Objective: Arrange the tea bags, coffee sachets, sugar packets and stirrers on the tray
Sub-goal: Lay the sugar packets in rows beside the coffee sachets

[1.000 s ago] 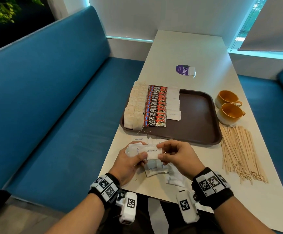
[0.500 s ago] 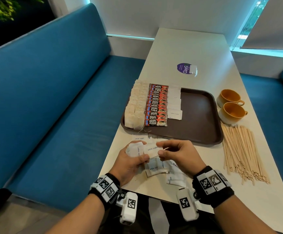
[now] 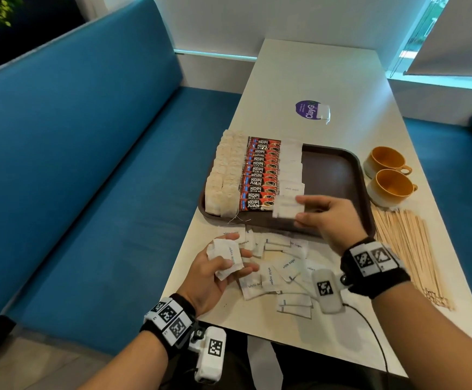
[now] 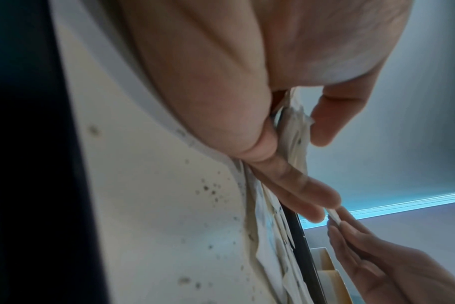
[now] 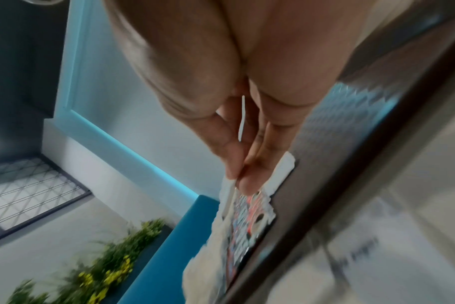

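1. Head view: the right hand [image 3: 329, 218] has left the left hand and now reaches over the near part of the tray [image 3: 333, 175]. Thumb and fingers pinch one sugar packet [image 3: 286, 208] at the near end of the sugar column [image 3: 291, 167], beside the coffee sachets [image 3: 261, 175] and tea bags [image 3: 225, 175]. A second ago both hands were together near the table edge, so I judge one more packet is about to be laid
2. Head view: the left hand [image 3: 217, 270] stays low, fingers curled around a small stack of packets [image 3: 226, 258]. Loose sugar packets [image 3: 279, 270] and the stirrers [image 3: 406, 249] lie on the table [image 3: 327, 80], so much work remains
3. Left wrist view: the fingers [image 4: 299, 189] hold the stack against the palm
4. Right wrist view: blurred; the fingertips [image 5: 247, 181] press a thin white packet edge above the tray
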The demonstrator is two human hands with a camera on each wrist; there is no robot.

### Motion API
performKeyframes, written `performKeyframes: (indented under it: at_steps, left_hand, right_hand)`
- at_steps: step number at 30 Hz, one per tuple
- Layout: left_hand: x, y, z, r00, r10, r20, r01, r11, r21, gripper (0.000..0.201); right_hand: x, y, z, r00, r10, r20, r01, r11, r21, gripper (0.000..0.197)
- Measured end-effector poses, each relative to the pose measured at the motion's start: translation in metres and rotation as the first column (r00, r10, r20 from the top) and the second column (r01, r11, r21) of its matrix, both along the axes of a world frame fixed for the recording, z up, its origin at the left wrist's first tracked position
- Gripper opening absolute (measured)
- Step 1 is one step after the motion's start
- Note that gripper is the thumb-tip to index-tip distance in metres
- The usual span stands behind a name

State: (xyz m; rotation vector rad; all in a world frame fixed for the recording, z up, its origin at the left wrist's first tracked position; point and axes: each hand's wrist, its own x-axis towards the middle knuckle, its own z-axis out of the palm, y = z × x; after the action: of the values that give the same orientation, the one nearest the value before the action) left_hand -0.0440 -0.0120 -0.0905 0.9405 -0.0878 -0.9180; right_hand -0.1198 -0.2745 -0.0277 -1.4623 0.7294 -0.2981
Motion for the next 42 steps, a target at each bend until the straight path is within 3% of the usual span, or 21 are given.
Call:
performKeyframes:
  at_steps: [7,12,16,21,27,32,36,39,42]
  left_hand:
    - [0.001,0.000,-0.001,1.000,-0.015,-0.013,0.015,1.000,-0.008,0.064]
    - [0.001,0.000,0.001,1.000,-0.016,-0.008,0.016,1.000,-0.001,0.064]
    - [0.000,0.000,0.002,1.000,-0.019,-0.012,0.019,1.000,0.000,0.063]
    - [0.001,0.000,0.003,0.999,-0.030,-0.019,0.030,1.000,-0.002,0.063]
    - [0.001,0.000,0.003,0.999,-0.042,-0.025,0.041,0.999,-0.014,0.060]
    - [0.000,0.000,0.002,0.998,-0.060,-0.002,0.060,0.998,-0.036,0.060]
    - [-0.001,0.000,0.003,0.999,-0.054,-0.009,0.053,0.997,-0.054,0.062]
    - [-0.003,0.000,0.006,0.999,-0.045,-0.008,0.044,0.998,-0.046,0.064]
    - [-0.006,0.001,0.009,0.998,-0.054,-0.010,0.054,0.999,-0.009,0.062]
  right_hand:
    - [0.040,-0.046,-0.008,0.985,-0.083,-0.154,0.072,0.995,-0.074,0.038]
    - [0.058,-0.057,-0.020,0.951,-0.027,-0.307,-0.040,0.978,-0.207,0.036]
    - [0.067,-0.063,-0.024,0.900,-0.015,-0.435,-0.172,0.906,-0.388,0.031]
    - [0.073,-0.066,-0.023,0.858,0.016,-0.513,-0.280,0.852,-0.442,0.031]
    - [0.074,-0.060,-0.021,0.877,-0.001,-0.481,-0.256,0.845,-0.469,0.031]
    - [0.063,-0.050,-0.007,0.955,-0.040,-0.295,-0.120,0.855,-0.505,0.025]
    - [0.037,-0.006,0.017,0.972,0.084,-0.221,-0.172,0.892,-0.418,0.013]
    - [0.012,0.034,0.025,0.951,0.219,-0.218,-0.281,0.906,-0.316,0.015]
    - [-0.008,0.067,0.021,0.946,0.251,-0.204,-0.298,0.922,-0.247,0.018]
